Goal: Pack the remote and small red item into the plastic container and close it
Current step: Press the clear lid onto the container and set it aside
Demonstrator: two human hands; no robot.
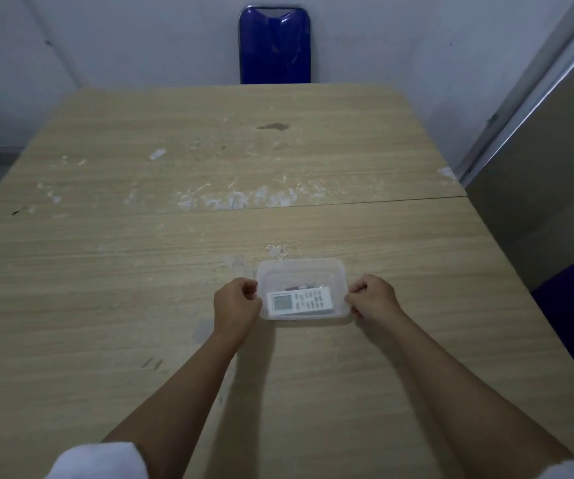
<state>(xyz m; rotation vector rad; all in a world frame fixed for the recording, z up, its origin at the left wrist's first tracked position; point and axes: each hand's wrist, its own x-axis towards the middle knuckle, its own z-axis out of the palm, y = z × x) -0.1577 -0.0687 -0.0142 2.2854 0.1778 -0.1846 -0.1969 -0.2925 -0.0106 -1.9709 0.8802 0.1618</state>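
A clear plastic container point(301, 267) sits on the wooden table a little right of centre. Inside it lies a white remote point(299, 302) with a small screen and grey buttons, and behind the remote a small dark reddish item point(301, 288) shows only dimly. I cannot tell whether a clear lid covers the container. My left hand point(237, 302) grips the container's left end with curled fingers. My right hand point(372, 297) grips its right end the same way.
The wooden table point(174, 236) carries white scuffs and a dark stain point(273, 126) near its far side. A blue chair back point(274, 46) stands beyond the far edge. A metal-framed panel point(537, 133) rises along the right side.
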